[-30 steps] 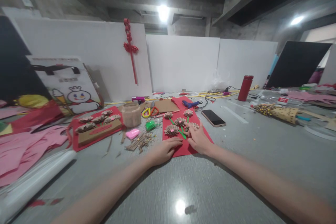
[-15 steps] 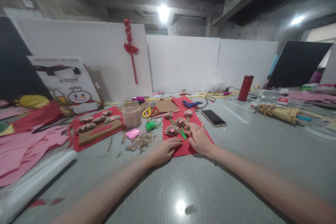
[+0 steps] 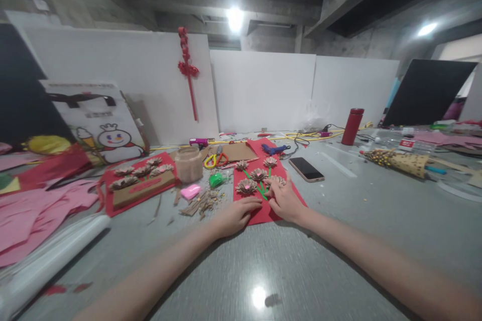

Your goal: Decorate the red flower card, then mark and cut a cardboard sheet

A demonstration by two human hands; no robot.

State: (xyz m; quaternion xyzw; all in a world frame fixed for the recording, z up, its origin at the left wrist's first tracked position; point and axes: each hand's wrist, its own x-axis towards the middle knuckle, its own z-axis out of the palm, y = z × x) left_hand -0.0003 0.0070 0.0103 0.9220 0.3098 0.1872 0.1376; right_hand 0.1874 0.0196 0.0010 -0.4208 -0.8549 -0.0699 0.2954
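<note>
A: Where are the hands? Clock centred on the red sheet (image 3: 259,215), 12 pointing away from the person

B: From where I stand: left hand (image 3: 238,214) at 7, flat on the near edge, fingers stretched out, gripping nothing. Right hand (image 3: 286,201) at 4, fingers bent in by the green stems (image 3: 260,191). Can't tell if it's pinching one, fingertips partly hidden

A: My read: setting stems and flowers (image 3: 246,186) in place. Tips?

B: Left as paperweight: light, even pressure so the sheet can't slide. Right should press straight down along a stem, no sideways drag, and stay off the petals, they look brittle. I'd do the joint where the stems meet first, then work outward. Watch the lower right flower (image 3: 278,179) at 3, right hand covers part of it

A: And the bunch relative to the hands?

B: On the sheet, farther out than left. Stem joint is 2 o'clock from left, near its fingertips; 10 o'clock from right, just beside its fingers

A: Anything to knock?

B: Phone (image 3: 306,168) at 1 o'clock from right, blue tool (image 3: 274,149) at 12, well apart. Brown scraps (image 3: 201,203) at 9 to 10 from left, could creep under the sheet, I'd sweep them away
</note>
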